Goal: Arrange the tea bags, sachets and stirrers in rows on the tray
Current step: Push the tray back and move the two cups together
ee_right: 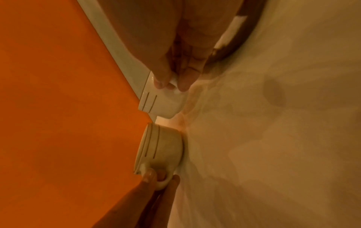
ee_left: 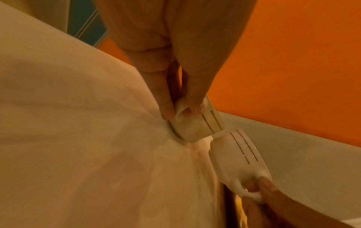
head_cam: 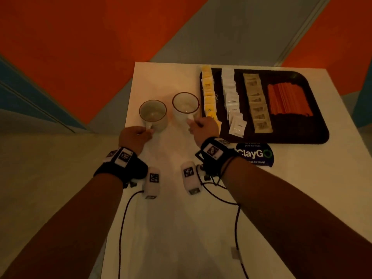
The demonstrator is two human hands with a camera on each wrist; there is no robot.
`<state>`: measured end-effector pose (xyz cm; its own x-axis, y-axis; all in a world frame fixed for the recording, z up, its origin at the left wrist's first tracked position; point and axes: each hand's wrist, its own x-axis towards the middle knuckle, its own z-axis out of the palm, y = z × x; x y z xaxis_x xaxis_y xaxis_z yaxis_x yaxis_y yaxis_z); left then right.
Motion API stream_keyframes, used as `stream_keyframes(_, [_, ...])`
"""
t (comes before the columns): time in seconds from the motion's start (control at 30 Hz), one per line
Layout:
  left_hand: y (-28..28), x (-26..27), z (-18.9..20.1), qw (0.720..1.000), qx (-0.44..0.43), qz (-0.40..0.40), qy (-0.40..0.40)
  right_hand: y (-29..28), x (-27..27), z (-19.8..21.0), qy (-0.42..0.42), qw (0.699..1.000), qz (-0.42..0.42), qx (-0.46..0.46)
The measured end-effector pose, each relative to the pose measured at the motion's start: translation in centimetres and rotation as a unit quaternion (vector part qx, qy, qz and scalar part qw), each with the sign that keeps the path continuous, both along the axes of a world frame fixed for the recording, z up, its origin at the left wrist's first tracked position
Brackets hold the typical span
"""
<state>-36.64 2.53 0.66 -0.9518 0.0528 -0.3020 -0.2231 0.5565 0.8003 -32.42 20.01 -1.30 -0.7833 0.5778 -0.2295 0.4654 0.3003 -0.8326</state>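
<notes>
My tray [head_cam: 314,109] holds rows of yellow tea bags [head_cam: 208,93], white sachets [head_cam: 231,97], brown sachets [head_cam: 256,101], and orange stirrers [head_cam: 287,98]. On the table [head_cam: 171,218], my left hand [head_cam: 133,137] pinches the left mug [head_cam: 153,114] by its handle and my right hand [head_cam: 204,127] pinches the right mug [head_cam: 185,106].

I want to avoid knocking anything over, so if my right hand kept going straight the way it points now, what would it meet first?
The right hand already pinches the handle of the right mug, so it would push straight into that mug's body. Beyond the mug, the table looks free up to its far edge, though depth is hard to judge.

Glossy, seemingly ceramic mugs [head_cam: 153,114]; matt tray [head_cam: 314,125]
</notes>
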Motion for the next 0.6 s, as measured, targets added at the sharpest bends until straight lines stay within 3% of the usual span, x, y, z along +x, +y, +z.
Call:
stream_keyframes(0.17, [2.0, -5.3, -0.4, 0.999, -0.033, -0.028, 0.005, 1.6, -5.1, -0.7, -0.010, 1.000, 0.000, 0.017])
stream_keyframes(0.6, [4.6, -12.5, -1.8, 0.999, -0.037, -0.035, 0.017, 4.1, -10.7, -0.8, -0.022, 0.999, 0.006, 0.039])
